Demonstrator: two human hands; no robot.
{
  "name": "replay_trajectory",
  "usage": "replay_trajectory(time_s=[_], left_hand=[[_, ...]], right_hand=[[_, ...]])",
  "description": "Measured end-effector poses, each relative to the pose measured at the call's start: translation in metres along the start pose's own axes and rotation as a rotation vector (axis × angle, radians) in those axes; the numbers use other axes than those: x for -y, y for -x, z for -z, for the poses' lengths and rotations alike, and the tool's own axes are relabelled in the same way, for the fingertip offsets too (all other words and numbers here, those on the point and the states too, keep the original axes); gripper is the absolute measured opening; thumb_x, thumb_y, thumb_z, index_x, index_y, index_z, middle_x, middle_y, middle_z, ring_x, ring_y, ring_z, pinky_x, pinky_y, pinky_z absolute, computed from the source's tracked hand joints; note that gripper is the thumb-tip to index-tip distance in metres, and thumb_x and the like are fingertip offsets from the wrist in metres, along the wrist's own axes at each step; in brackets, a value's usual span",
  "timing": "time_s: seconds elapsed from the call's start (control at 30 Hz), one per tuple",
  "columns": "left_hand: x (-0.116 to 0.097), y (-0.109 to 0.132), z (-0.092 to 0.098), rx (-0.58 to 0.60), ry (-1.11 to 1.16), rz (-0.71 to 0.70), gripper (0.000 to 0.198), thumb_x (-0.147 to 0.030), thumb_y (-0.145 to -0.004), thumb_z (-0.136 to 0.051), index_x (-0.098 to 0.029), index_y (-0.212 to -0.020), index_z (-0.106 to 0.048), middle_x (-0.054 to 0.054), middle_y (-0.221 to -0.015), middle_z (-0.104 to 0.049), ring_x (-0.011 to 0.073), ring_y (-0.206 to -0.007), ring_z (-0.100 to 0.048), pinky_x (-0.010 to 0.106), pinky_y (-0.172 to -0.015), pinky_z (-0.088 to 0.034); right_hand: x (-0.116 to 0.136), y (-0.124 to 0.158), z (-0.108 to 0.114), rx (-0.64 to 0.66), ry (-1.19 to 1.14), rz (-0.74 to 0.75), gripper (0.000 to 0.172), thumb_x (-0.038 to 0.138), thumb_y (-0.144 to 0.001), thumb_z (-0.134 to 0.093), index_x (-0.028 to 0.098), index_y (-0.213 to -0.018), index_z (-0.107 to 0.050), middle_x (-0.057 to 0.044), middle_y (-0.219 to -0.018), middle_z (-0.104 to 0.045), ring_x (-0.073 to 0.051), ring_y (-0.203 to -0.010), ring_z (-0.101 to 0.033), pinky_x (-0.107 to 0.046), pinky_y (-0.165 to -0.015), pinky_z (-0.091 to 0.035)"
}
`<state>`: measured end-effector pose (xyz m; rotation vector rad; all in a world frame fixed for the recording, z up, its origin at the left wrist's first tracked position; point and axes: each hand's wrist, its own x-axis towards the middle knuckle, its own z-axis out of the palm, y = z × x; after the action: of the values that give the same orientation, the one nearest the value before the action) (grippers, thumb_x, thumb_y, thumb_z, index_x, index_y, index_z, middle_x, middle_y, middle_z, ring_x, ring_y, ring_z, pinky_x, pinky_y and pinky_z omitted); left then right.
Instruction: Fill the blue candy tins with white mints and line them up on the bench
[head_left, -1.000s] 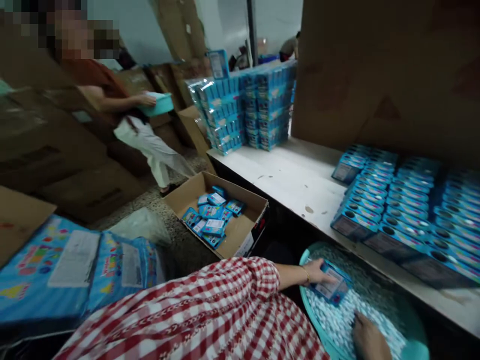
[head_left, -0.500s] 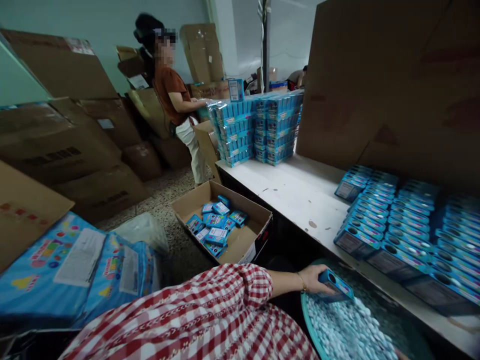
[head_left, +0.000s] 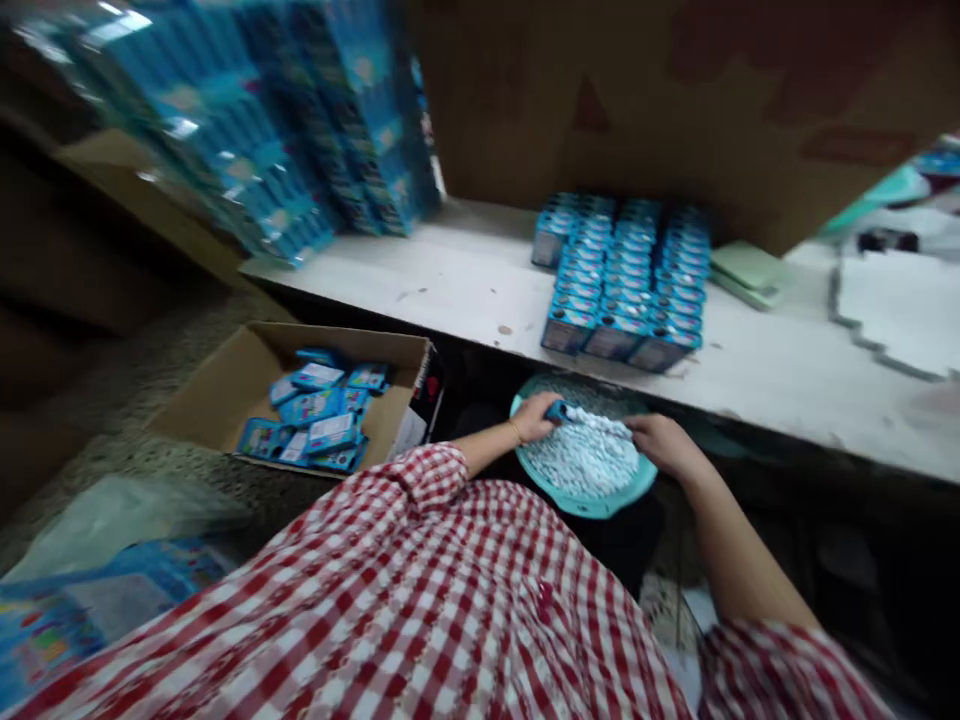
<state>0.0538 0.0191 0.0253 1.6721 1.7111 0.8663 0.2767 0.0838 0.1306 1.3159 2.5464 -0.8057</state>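
My left hand (head_left: 534,418) grips a small blue box (head_left: 556,410) over the left side of a turquoise basin (head_left: 592,508). Small white pieces (head_left: 581,465) fill much of the basin. At its right rim is my right hand (head_left: 664,445), fingers closed. What it holds is too blurred to name; a raised line of white pieces runs from its fingertips toward the mouth of the blue box. The basin sits low, in front of my body and beside the table edge.
Rows of blue boxes (head_left: 622,285) stand on the white table (head_left: 465,290), before a large cardboard sheet (head_left: 517,110). Tall wrapped stacks (head_left: 262,130) are at the table's left. An open carton (head_left: 217,385) holds several blue boxes. A pale green block (head_left: 750,270) lies right.
The view has swung right and down, so the co-worker is out of sight. My right hand has come into full view at the basin. The left still holds the blue box.
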Motion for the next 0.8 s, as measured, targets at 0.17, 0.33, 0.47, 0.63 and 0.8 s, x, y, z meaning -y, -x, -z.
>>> replay_trajectory(time_s=[0.17,0.33,0.47,0.63,0.8], left_hand=[[0.007,-0.001,-0.005,0.121,0.031,-0.049,0.043,-0.019,-0.071,-0.064,-0.014,-0.113,-0.055,0.008,-0.115,-0.060,0.0210,-0.108,-0.055,0.035,-0.100,-0.042],[0.000,-0.001,-0.004,0.135,0.018,-0.074,0.041,-0.018,-0.071,-0.064,-0.013,-0.111,-0.056,0.009,-0.112,-0.061,0.0217,-0.107,-0.056,0.034,-0.098,-0.043],[-0.006,-0.001,-0.006,0.161,-0.006,-0.084,0.041,-0.018,-0.071,-0.063,-0.014,-0.111,-0.057,0.008,-0.113,-0.061,0.0218,-0.108,-0.056,0.035,-0.098,-0.042],[-0.005,-0.003,-0.010,0.151,0.021,-0.083,0.044,-0.018,-0.070,-0.064,-0.013,-0.113,-0.056,0.009,-0.115,-0.060,0.0221,-0.110,-0.055,0.036,-0.100,-0.041],[0.004,-0.001,-0.001,0.096,0.133,-0.021,0.042,-0.019,-0.070,-0.066,-0.014,-0.110,-0.055,0.007,-0.108,-0.062,0.0204,-0.103,-0.058,0.034,-0.096,-0.044]], right_hand=[[0.002,0.002,0.008,0.013,0.054,-0.054,0.040,0.010,-0.077,-0.043,0.018,-0.099,-0.075,-0.004,-0.090,-0.073,-0.016,-0.083,-0.062,-0.020,-0.070,-0.041],[0.003,0.002,0.008,0.026,0.051,-0.070,0.037,0.016,-0.083,-0.044,0.018,-0.106,-0.073,-0.005,-0.094,-0.073,-0.017,-0.087,-0.063,-0.021,-0.073,-0.042],[0.022,0.003,0.011,0.016,0.210,-0.150,0.033,0.020,-0.084,-0.046,0.021,-0.103,-0.074,-0.008,-0.100,-0.071,-0.022,-0.095,-0.063,-0.027,-0.078,-0.044],[0.058,0.010,0.023,-0.008,0.332,-0.184,0.034,0.014,-0.085,-0.044,0.010,-0.105,-0.070,-0.019,-0.103,-0.067,-0.026,-0.095,-0.063,-0.036,-0.079,-0.045],[0.033,0.031,0.021,-0.009,0.273,-0.207,0.034,0.019,-0.090,-0.041,0.013,-0.110,-0.068,-0.019,-0.103,-0.067,-0.026,-0.095,-0.062,-0.037,-0.081,-0.044]])
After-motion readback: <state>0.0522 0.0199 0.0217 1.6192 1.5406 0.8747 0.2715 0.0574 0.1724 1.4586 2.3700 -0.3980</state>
